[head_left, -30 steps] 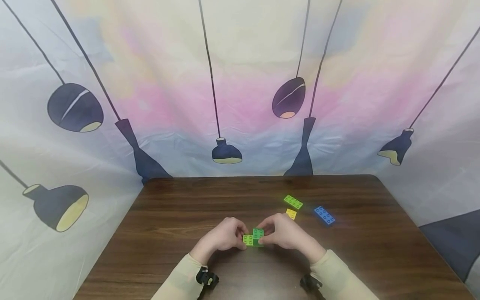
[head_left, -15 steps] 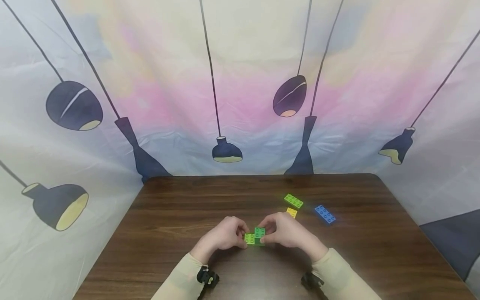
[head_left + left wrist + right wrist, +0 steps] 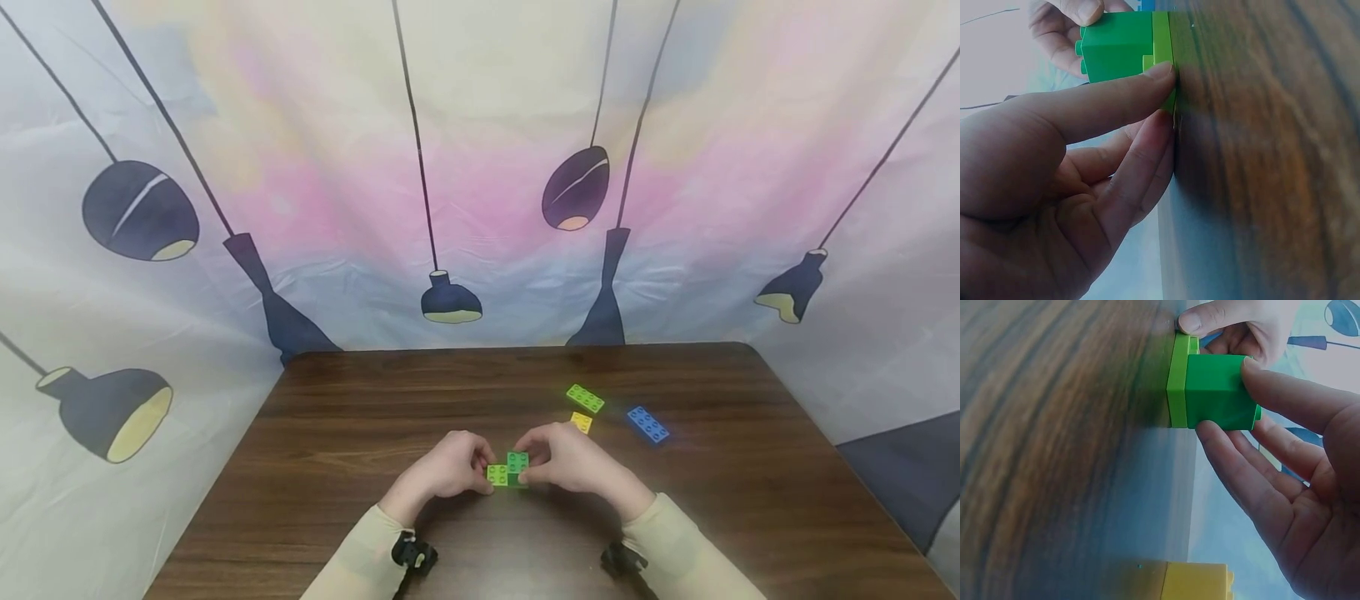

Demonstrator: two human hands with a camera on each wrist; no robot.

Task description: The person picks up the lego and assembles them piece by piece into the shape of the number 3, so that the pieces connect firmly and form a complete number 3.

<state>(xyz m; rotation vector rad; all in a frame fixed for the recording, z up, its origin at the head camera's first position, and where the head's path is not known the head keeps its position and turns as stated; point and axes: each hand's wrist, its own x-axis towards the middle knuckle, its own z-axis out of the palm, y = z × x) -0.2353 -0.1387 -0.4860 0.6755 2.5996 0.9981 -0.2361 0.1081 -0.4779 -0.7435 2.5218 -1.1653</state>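
Note:
A flat lime-green toy brick lies on the wooden table in front of the person, with a taller green brick sitting on its right end. Studs show on the lime brick's left half in the head view. My left hand pinches that left end between thumb and fingers, low by the tabletop. The right hand holds the green brick, thumb on its near side and a fingertip at its far side. In the right wrist view, the green brick's lower face meets the lime one.
Beyond the right hand lie a yellow brick, partly hidden by that hand, another flat lime brick and a blue brick. The dark wooden table ends at a cloth backdrop printed with lamps.
Both hands keep their hold and the two joined bricks stay together. The whole head view has shifted slightly; little else differs.

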